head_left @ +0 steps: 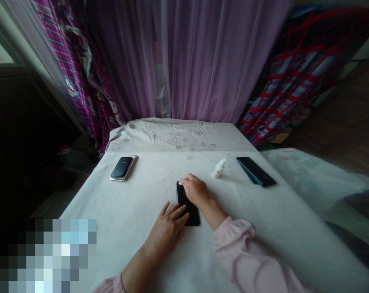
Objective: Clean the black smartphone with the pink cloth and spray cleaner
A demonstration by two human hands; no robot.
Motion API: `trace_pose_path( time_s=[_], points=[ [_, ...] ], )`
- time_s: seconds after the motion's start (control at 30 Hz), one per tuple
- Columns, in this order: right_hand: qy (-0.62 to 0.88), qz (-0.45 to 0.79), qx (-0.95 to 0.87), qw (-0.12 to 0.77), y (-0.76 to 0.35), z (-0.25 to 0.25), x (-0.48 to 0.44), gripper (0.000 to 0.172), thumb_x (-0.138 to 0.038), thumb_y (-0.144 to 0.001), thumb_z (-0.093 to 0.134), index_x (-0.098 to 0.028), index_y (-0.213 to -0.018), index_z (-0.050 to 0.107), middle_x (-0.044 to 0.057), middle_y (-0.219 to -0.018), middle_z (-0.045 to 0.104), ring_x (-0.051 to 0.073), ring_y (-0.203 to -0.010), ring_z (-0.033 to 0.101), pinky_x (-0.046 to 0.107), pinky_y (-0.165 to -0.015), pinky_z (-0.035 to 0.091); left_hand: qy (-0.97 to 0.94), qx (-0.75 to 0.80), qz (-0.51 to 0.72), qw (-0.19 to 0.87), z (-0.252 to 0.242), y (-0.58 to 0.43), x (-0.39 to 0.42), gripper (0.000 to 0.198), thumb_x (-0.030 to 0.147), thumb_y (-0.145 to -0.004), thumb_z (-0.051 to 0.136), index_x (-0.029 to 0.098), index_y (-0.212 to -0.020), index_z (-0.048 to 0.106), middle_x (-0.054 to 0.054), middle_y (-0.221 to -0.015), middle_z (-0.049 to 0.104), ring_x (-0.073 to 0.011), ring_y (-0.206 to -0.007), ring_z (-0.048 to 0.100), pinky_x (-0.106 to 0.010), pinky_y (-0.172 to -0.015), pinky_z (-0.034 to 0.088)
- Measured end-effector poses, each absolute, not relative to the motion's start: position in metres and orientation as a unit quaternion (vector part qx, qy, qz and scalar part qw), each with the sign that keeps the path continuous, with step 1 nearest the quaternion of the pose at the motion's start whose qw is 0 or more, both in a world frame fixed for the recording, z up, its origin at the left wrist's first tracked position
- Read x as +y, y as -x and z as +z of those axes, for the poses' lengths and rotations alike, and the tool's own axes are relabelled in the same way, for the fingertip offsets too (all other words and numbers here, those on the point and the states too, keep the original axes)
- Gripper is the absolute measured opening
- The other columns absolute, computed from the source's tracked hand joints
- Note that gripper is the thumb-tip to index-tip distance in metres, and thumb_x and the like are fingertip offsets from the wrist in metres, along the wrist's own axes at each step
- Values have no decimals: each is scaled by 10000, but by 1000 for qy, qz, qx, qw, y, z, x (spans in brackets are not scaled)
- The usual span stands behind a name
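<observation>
sleeves (248, 256), left hand (169, 224) spread, right hand (196, 190) bunched, on black phone (193, 217) (bottle label (218, 171) illegible)

Pretty dim tbh, soft greyish light, faint shadows on the white tablecloth (135, 215). The black phone (193, 216) loses detail, outer edges look stretched and smeary, and 1 pixelated block (59, 260) covers the lower left corner.

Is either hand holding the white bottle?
No: the white bottle stands apart on the white cloth, while left hand and right hand touch the black phone.
</observation>
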State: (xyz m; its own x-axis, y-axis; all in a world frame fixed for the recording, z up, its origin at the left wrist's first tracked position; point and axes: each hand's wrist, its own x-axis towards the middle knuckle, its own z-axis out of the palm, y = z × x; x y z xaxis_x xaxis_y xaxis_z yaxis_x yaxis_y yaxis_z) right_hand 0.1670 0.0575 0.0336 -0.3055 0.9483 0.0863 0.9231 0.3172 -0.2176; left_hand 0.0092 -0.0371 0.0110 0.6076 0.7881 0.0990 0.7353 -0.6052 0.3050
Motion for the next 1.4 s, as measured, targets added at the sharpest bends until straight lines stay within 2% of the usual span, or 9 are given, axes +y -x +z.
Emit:
trace_pose_path(
  time_s=[0.37,0.63,0.83,1.03,1.17,1.27,1.4],
  points=[
    [532,71,-835,117,-168,22,23,260,-173,-956,475,-253,-1002,717,40,-1000,661,151,-911,599,221,-751,427,-882,435,109,148,19,-11,-37,397,169,-934,539,321,-1297,583,-2,-1411,557,-263,-1340,461,-575,-1140,291],
    [571,68,-813,86,-154,30,64,268,-242,-969,461,-267,-1022,722,50,-1009,660,163,-920,604,234,-749,432,-888,432,90,130,20,-10,-37,346,211,-968,485,267,-1288,602,-47,-1397,569,-276,-1316,492,-555,-1119,339],
    [573,72,-811,90,-155,29,61,271,-245,-969,458,-271,-1031,721,52,-1022,661,159,-918,603,230,-764,437,-882,441,91,141,22,-12,-38,344,204,-963,497,278,-1281,607,-29,-1390,577,-272,-1317,490,-573,-1128,314],
    [516,108,-837,148,-174,22,25,259,-172,-935,495,-261,-962,737,39,-973,674,147,-904,619,220,-773,448,-877,443,108,149,17,-12,-38,387,183,-930,557,305,-1296,587,-16,-1384,583,-261,-1329,475,-579,-1139,285],
    [497,202,-800,268,-200,11,22,223,-194,-892,534,-249,-934,746,28,-920,702,134,-832,652,219,-762,484,-881,437,127,127,12,-9,-38,350,209,-951,535,304,-1282,601,-25,-1371,594,-245,-1311,499,-541,-1138,309],
    [547,228,-712,377,-217,-3,26,242,-243,-869,504,-212,-891,742,57,-882,726,172,-832,672,271,-782,521,-879,445,134,110,9,-12,-39,333,230,-950,542,279,-1272,612,-42,-1363,600,-255,-1280,531,-520,-1117,355],
    [600,224,-648,412,-225,-16,24,256,-294,-821,491,-203,-862,727,84,-875,745,212,-812,681,327,-769,545,-866,471,145,84,12,-28,-40,326,248,-917,598,222,-1240,635,-91,-1315,633,-268,-1189,604,-459,-1038,459]
  ],
)
